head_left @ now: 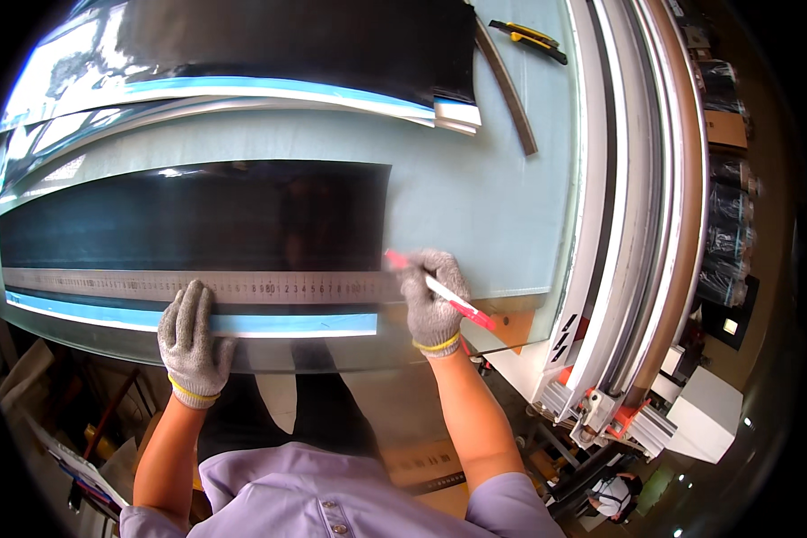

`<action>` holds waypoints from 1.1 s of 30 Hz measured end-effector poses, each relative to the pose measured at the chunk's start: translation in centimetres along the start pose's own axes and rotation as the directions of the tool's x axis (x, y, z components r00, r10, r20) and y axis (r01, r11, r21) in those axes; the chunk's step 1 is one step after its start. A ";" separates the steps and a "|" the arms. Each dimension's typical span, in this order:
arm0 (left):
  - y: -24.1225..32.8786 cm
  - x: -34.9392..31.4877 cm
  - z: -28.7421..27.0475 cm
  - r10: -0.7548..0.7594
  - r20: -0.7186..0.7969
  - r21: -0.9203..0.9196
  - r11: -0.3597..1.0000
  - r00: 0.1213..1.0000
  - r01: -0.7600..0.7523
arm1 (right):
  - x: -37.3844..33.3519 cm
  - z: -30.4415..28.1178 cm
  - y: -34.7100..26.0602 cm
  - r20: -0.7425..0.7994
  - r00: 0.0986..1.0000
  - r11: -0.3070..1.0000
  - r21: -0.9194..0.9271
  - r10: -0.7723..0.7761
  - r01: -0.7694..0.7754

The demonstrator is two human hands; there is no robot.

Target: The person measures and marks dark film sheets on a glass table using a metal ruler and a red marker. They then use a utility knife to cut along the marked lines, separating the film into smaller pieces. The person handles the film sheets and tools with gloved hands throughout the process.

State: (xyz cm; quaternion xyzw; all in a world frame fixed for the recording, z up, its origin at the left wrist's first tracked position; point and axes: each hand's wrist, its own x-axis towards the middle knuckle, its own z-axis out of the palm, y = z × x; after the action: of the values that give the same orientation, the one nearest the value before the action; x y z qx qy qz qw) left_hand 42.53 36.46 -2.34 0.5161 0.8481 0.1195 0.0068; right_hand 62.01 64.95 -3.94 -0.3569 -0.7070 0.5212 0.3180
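A long steel ruler lies across a glossy black sheet with a blue and white strip along its near edge. My left hand, in a grey knit glove, lies flat with fingers stretched onto the ruler and the sheet's near edge. Just past the sheet's right edge, my gloved right hand grips a red and white marker pen. The pen slants, one red end toward the ruler's right end and the other toward me. My right hand hides part of the area beside the ruler's end.
More black sheets with blue and white edges lie at the far left of the glass-topped table. A yellow and black utility knife and a narrow dark strip lie far right. Long metal rails border the right side.
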 end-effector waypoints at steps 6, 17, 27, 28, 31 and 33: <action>0.2 0.5 -0.5 0.013 0.006 -0.068 0.998 1.000 -0.012 | -0.4 -0.1 0.1 0.010 0.999 0.994 0.099 0.054 -0.054; 1.0 0.7 -0.2 0.022 -0.063 -0.164 0.986 0.998 -0.032 | -7.7 7.9 -5.3 0.532 0.808 0.623 -0.549 -0.254 0.558; -8.5 -2.4 -3.5 -0.024 -0.226 -0.339 0.939 0.974 -0.055 | -9.5 15.4 -7.1 0.233 0.942 0.580 -0.743 -0.243 0.333; -11.6 -3.6 -4.2 -0.066 -0.266 -0.334 0.942 0.962 -0.027 | -9.3 16.5 -8.1 0.219 0.957 0.551 -0.783 -0.189 0.289; -22.4 -7.6 -6.5 -0.224 -0.344 -0.241 0.960 0.912 0.145 | -10.3 23.4 -10.1 0.166 0.957 0.546 -0.792 -0.237 0.273; -30.3 -10.2 -8.6 -0.315 -0.393 -0.202 0.946 0.864 0.253 | -10.7 30.8 -12.9 0.212 0.924 0.563 -0.742 -0.318 0.364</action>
State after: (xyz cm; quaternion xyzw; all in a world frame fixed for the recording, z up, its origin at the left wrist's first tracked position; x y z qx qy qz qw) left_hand 19.65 12.57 -1.52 0.3456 0.8855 0.2859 -0.1212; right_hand 40.24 37.73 -0.14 -0.3003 -0.9240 0.1078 0.2106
